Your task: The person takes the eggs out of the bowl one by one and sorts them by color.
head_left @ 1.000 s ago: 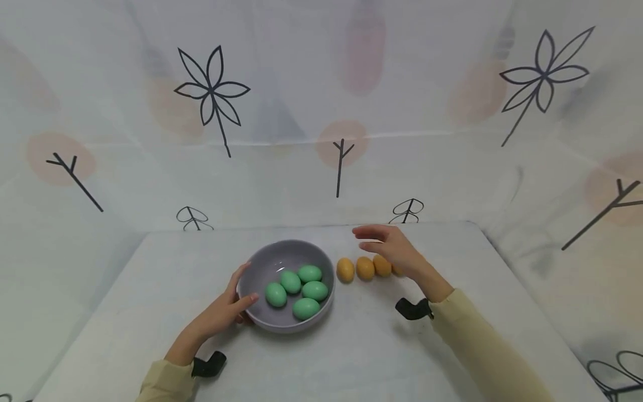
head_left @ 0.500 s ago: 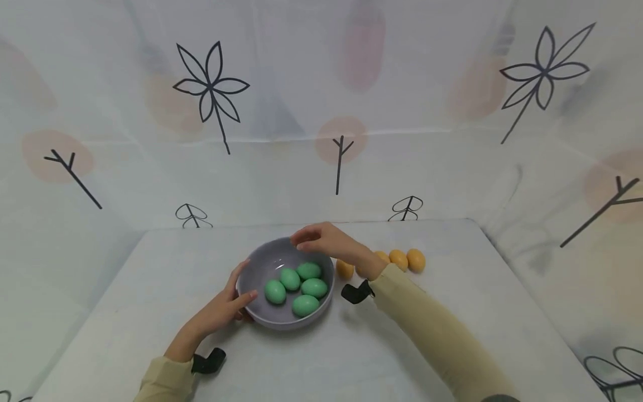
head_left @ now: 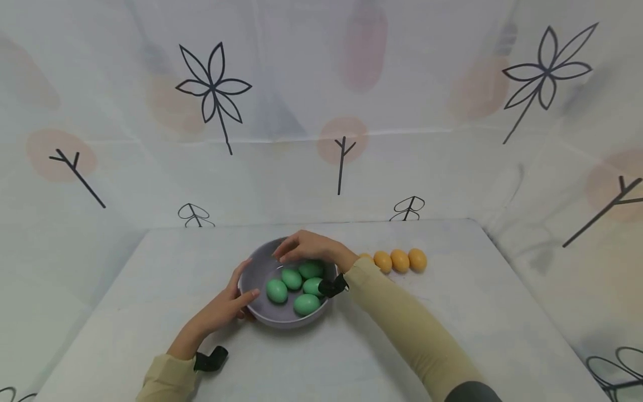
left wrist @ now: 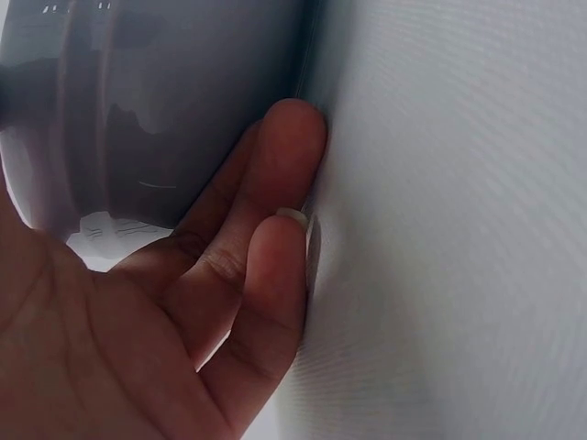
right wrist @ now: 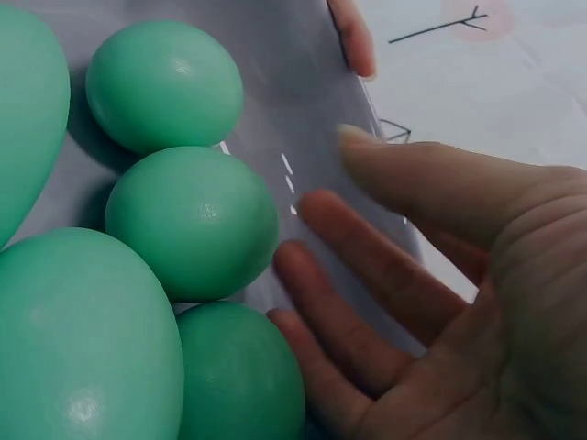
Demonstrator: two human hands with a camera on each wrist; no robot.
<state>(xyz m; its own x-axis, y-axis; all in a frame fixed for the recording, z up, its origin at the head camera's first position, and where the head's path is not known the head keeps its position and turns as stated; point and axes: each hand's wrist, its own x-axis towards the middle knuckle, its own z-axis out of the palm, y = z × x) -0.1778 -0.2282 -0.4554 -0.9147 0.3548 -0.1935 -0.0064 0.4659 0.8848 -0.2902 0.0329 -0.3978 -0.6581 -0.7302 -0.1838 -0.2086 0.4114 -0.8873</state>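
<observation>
Several green eggs (head_left: pixel 306 304) lie in a grey bowl (head_left: pixel 281 322) on the table. My left hand (head_left: pixel 221 312) grips the bowl's left side, thumb over the rim. In the left wrist view, some of its fingers (left wrist: pixel 292 151) lie low beside the bowl wall, at the table surface. My right hand (head_left: pixel 311 245) reaches over the bowl's far edge with nothing in its grasp. Its thumb and loosely bent fingers (right wrist: pixel 344 312) are apart in the right wrist view, the fingertips close beside a green egg (right wrist: pixel 193 223); whether they touch cannot be told.
Several orange eggs (head_left: pixel 400 261) stand in a row right of the bowl, the nearest partly hidden by the right forearm. A white cloth with drawn leaves and twigs (head_left: pixel 211 87) hangs behind the white table (head_left: pixel 311 365).
My right hand has swung left from above the orange eggs to the bowl and dipped down among the green eggs. My left hand keeps its hold on the bowl.
</observation>
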